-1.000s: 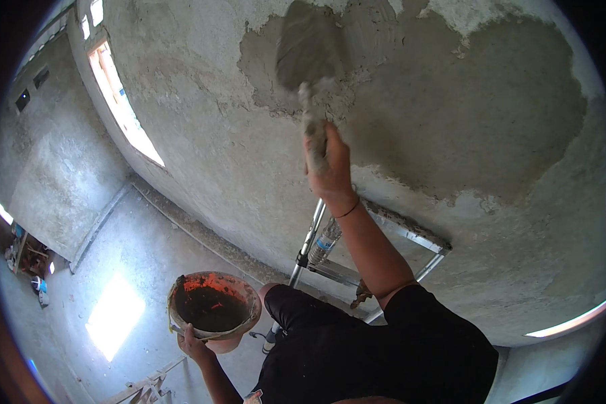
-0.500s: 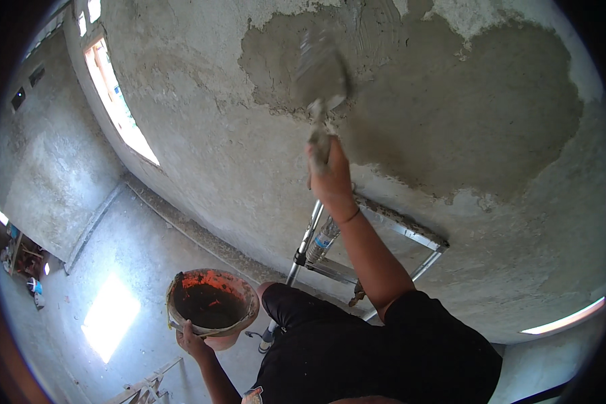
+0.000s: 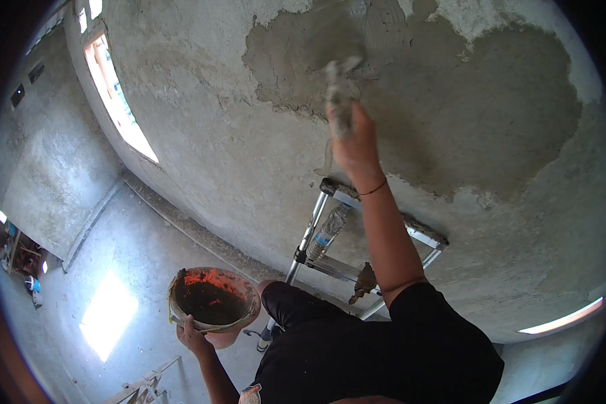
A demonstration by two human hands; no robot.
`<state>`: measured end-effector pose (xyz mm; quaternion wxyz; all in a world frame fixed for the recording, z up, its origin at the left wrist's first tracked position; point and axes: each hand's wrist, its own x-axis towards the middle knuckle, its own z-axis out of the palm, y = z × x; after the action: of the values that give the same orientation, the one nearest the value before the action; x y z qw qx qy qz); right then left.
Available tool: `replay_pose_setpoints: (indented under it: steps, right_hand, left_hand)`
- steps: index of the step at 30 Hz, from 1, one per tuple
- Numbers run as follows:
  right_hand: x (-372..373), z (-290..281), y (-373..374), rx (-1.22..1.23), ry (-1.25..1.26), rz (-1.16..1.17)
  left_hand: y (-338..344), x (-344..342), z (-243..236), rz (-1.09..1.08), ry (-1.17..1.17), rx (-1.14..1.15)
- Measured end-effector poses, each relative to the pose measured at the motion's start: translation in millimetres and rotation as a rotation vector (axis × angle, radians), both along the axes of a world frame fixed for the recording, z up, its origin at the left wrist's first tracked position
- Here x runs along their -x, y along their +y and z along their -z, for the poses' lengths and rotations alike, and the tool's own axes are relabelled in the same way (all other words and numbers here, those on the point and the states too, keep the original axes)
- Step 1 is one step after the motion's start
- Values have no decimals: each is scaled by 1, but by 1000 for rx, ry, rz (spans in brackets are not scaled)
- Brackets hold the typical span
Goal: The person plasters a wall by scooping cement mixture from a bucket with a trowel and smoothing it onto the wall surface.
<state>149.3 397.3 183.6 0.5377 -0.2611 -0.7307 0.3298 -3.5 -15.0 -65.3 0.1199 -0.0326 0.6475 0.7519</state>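
Observation:
My right hand point(image 3: 354, 138) is closed round the handle of a mortar-smeared trowel point(image 3: 337, 50). The blade, blurred by motion, lies against or close to the wet grey plaster point(image 3: 471, 114) high on the wall; I cannot tell whether it touches. Down at the left, my left hand point(image 3: 194, 337) grips the near rim of an orange bucket point(image 3: 217, 276), its inside coated with mortar and dark grey mix at the bottom. The bucket is tilted with its mouth toward me.
A metal ladder point(image 3: 310, 229) leans at the wall under my right arm, a plastic bottle point(image 3: 328, 232) and a mortar-crusted tool point(image 3: 363, 283) on it. A bright window opening point(image 3: 118, 101) is at the left. Sunlight falls on the concrete floor point(image 3: 148, 229) below.
My right hand and the trowel have moved up and slightly right across the wet plaster. More of the bottle and ladder top shows. The left hand and bucket have hardly moved.

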Motion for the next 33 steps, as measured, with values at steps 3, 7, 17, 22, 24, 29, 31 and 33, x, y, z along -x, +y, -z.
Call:
replay_pose_setpoints:
  steps: [3,7,17,22,24,29,31,33]
  right_hand:
    - [11,3,-13,221,-178,-159]
    - [14,15,-29,296,-74,-239]
    - [20,30,11,62,-72,-78]
    - [18,45,-24,474,-153,-301]
    - [9,40,-30,409,-64,-240]
    - [-3,48,-8,103,29,71]
    - [3,74,-5,67,-88,121]
    - [5,94,-7,30,-205,166]
  left_hand:
    - [-5,4,9,10,0,12]
    - [-12,2,12,3,9,10]
    - [-12,-2,9,-49,-41,134]
    - [-18,-10,-4,-85,-18,66]
    - [-31,-7,8,-100,-18,34]
    - [-35,-12,10,-118,-16,24]
    - [-29,-13,5,-118,-35,49]
    - [-26,-14,1,-105,-42,65]
